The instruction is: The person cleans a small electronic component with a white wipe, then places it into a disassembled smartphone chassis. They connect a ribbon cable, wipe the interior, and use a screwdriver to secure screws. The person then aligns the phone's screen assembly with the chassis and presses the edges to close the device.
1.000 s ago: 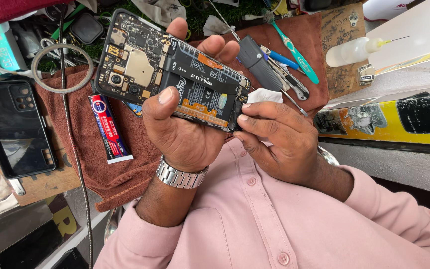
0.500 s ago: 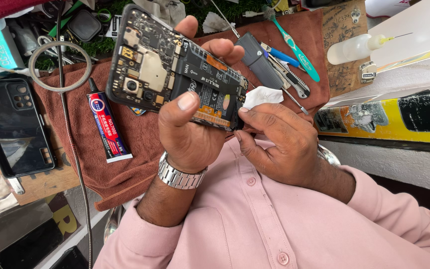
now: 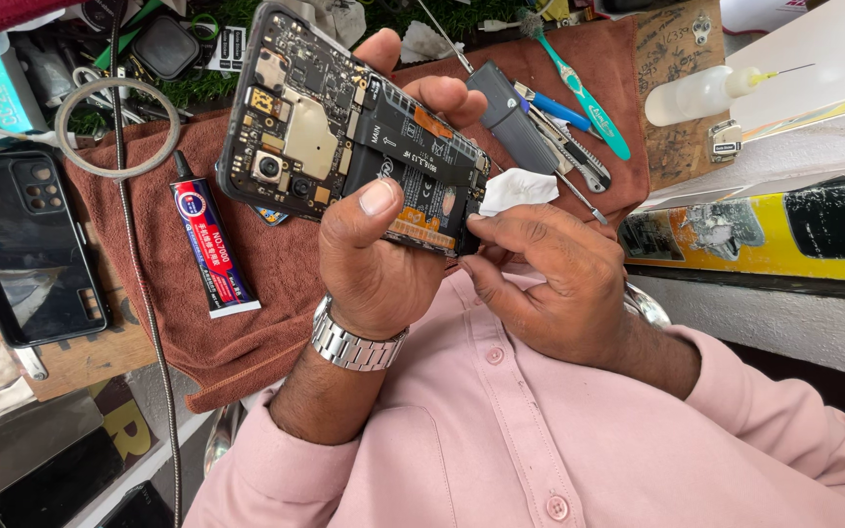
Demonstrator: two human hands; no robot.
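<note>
My left hand [image 3: 378,264], with a metal watch on the wrist, grips an opened phone [image 3: 344,147] with its back off, so the circuit board, camera modules and black shields show. The thumb presses on the board side. My right hand [image 3: 550,284] pinches a small white wad of tissue [image 3: 518,188] against the phone's right end. Both hands are raised over a brown cloth [image 3: 266,293] and close to my pink shirt.
On the cloth lie a glue tube [image 3: 209,240], a green toothbrush [image 3: 584,93], a grey tool and screwdrivers [image 3: 540,127]. A black phone back cover [image 3: 26,244] sits at the left, a ring of tape [image 3: 117,127] above it, and a clear squeeze bottle [image 3: 701,93] at the top right.
The opened phone has risen and tilted further toward the upper left in my left hand. My right hand stays at its right end with the tissue.
</note>
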